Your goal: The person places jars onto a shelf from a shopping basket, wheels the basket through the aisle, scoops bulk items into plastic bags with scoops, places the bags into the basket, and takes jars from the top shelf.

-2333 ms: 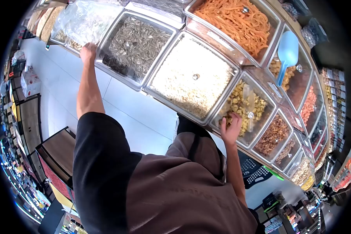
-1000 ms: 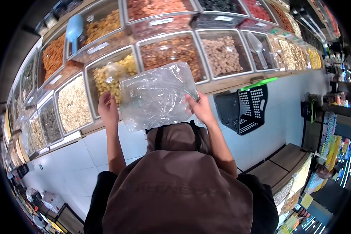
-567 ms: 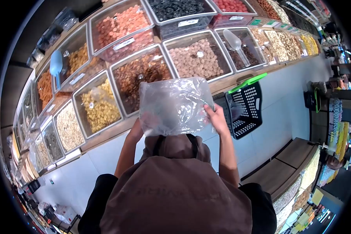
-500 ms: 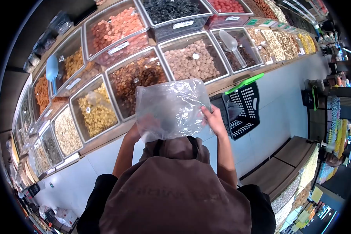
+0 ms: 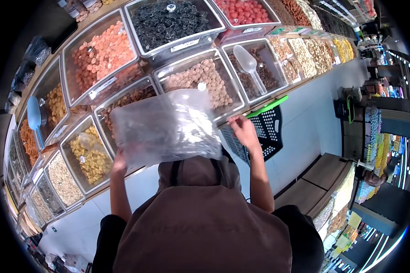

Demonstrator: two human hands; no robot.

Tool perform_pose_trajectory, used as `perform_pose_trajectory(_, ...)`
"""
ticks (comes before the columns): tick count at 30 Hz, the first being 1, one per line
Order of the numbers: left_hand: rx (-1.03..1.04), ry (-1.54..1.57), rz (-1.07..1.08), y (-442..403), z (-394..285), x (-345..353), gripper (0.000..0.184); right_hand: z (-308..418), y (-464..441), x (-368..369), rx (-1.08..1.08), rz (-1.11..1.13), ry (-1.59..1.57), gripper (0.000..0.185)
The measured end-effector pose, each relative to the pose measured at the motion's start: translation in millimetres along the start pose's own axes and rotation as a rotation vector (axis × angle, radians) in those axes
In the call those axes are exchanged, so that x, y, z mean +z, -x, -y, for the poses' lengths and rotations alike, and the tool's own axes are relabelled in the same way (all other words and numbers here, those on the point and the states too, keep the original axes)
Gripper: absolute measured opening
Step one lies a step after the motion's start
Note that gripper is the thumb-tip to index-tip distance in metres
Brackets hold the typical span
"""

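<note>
A clear plastic bag (image 5: 191, 118) hangs in front of my chest, over the front row of food bins. My left hand (image 5: 121, 161) grips its left edge, with the fingers partly hidden behind the plastic. Apart from the bag, to its right, is my right hand (image 5: 245, 131), fingers loosely bent and holding nothing. It is above a black shopping basket (image 5: 269, 136) with a green handle (image 5: 273, 104). Behind the bag are a bin of brownish-pink dried fruit (image 5: 200, 77) and a partly covered bin of dark raisins (image 5: 136, 93).
A white scoop (image 5: 248, 61) rests on a bin of dark dried food, and a blue scoop (image 5: 33, 113) stands at the left. Yellow dried fruit (image 5: 91, 154) fills a nearer bin. Lower right is a wooden display counter (image 5: 314, 175); pale floor (image 5: 305, 132) lies between.
My right hand has let go of the bag's right edge and is now apart from it. The bag has moved left with my left hand, and the view has shifted.
</note>
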State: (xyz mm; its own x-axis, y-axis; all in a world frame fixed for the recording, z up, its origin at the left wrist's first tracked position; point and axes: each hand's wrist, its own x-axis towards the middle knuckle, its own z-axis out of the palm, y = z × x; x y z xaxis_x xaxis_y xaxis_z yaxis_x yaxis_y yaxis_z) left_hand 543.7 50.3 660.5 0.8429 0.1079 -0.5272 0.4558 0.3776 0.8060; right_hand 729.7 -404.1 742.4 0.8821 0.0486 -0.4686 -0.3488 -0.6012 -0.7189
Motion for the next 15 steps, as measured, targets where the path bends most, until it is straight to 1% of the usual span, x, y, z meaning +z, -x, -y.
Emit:
perform_pose_trajectory(1,0.053,0.036,-0.053,5,12,-14,0.032,-20,-26,-6,-0.153,-0.099,0.089,0.03)
perform_pose_trajectory(2,0.156,0.048,-0.004,11,13,-13,0.036,-5,-37,-18,-0.114,-0.143,0.116,0.031)
perform_pose_trajectory(3,0.022,0.044,-0.114,4,22,-23,0.038,11,-49,-30,-0.08,-0.184,0.144,0.033)
perform_pose_trajectory(4,-0.112,0.056,-0.223,-2,30,-32,0.041,1,-76,-39,-0.248,-0.247,0.234,0.039)
perform_pose_trajectory(5,-0.111,0.061,-0.25,5,40,-23,0.041,-10,-101,-49,-0.417,-0.304,0.314,0.045)
perform_pose_trajectory(6,-0.047,-0.003,-0.392,14,41,-15,0.038,5,-114,-61,-0.433,-0.293,0.503,0.055)
perform_pose_trajectory(7,0.022,-0.074,-0.531,22,40,-10,0.035,18,-123,-68,-0.385,-0.359,0.693,0.059)
perform_pose_trajectory(8,0.196,-0.03,-0.52,33,28,22,0.029,19,-136,-73,-0.415,-0.42,0.662,0.059)
perform_pose_trajectory(9,0.211,-0.033,-0.544,36,30,24,0.029,22,-149,-79,-0.449,-0.484,0.634,0.058)
perform_pose_trajectory(11,0.178,0.115,-0.786,44,48,36,0.028,25,-169,-88,-0.315,-0.457,0.665,0.059)
perform_pose_trajectory(12,0.167,0.22,-0.945,57,59,47,0.029,22,-177,-89,-0.265,-0.429,0.68,0.06)
perform_pose_trajectory(13,0.171,0.233,-0.983,68,74,55,0.029,12,-188,-90,-0.255,-0.367,0.648,0.059)
perform_pose_trajectory(15,0.275,0.436,-1.189,91,122,56,0.031,-15,-214,-84,-0.387,-0.345,0.676,0.058)
